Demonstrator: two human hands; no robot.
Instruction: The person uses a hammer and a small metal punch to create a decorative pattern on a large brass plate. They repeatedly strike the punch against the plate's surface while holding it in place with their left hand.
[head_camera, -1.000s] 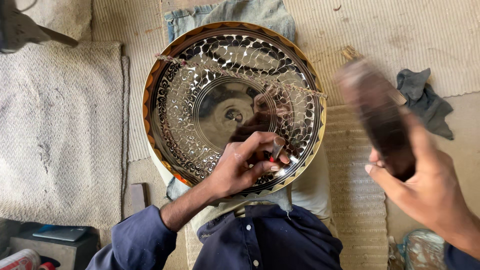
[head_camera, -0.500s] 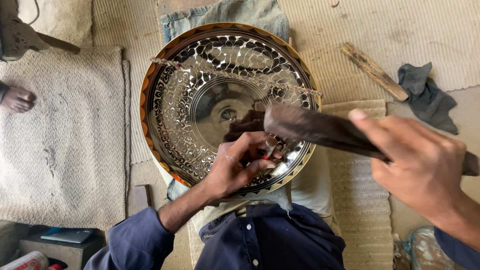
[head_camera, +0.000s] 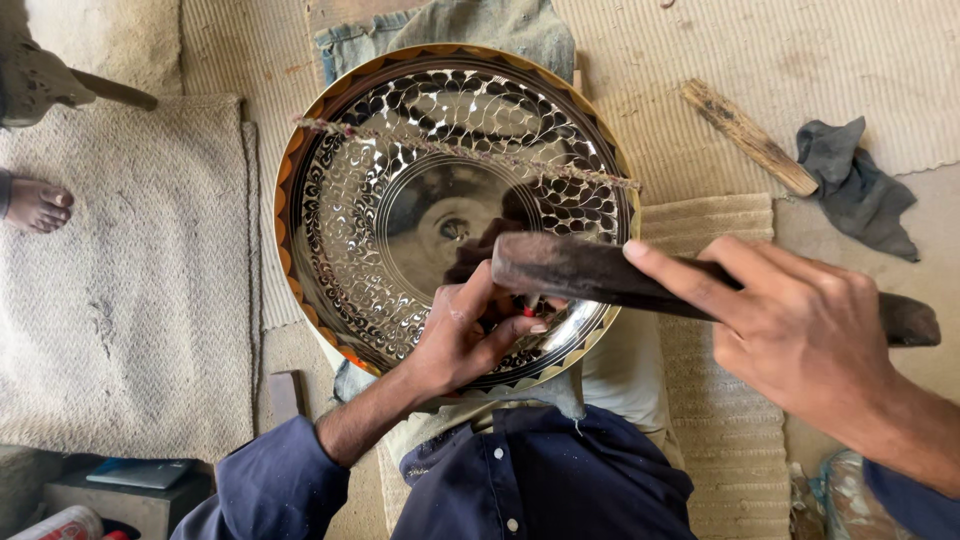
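Flanking engraved tray (head_camera: 400, 190): mats (head_camera: 130, 290); rag (head_camera: 855, 185)

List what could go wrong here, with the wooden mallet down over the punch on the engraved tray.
The mallet in the right hand sits right above the left hand's fingers, so an off-centre blow might hit them. The tray rests on the lap and might shift, letting the small tool scratch its polished pattern.

The big round tray (head_camera: 400, 200) is shiny metal with cut patterns and a gold rim. The dark wooden block (head_camera: 600, 272) looks dull and worn. The mats (head_camera: 130, 300) are rough woven cloth. The grey rag (head_camera: 855, 190) looks soft.
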